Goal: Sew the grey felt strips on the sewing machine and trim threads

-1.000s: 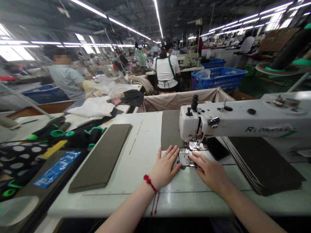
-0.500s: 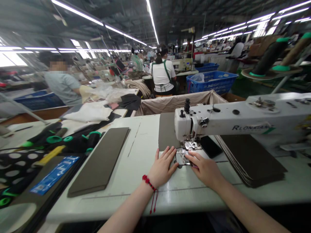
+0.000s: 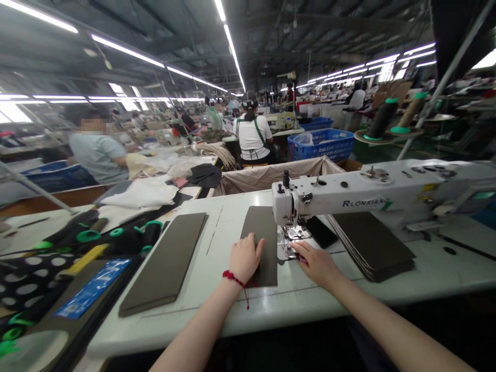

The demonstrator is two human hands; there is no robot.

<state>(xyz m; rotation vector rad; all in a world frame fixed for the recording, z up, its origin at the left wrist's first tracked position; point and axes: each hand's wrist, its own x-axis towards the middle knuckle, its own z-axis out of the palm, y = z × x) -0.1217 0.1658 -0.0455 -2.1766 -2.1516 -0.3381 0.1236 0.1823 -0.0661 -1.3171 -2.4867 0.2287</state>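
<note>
My left hand [image 3: 245, 258] lies on a dark grey-brown fabric panel [image 3: 267, 266], palm down, thumb apart from the fingers. The panel rests flat on the table, just left of the sewing machine's needle area [image 3: 293, 232]. Beside the metal plate under the needle, my right hand [image 3: 315, 263] has its fingers bent together. A small pinkish bit shows under those fingertips, too hidden to name. The white sewing machine [image 3: 329, 199] stands over the table, and a black phone [image 3: 322, 232] lies behind my right hand.
Similar panels form a thick stack [image 3: 374, 245] on the right and a thinner pile [image 3: 166, 266] on the left. Thread cones [image 3: 151, 235] and a blue packet [image 3: 95, 288] lie at far left. Beyond the table are a blue crate [image 3: 323, 145] and seated people.
The panel has slid toward me, and its near end now lies closer to the table's front edge. My left hand has shifted onto it. My right hand stays by the needle plate.
</note>
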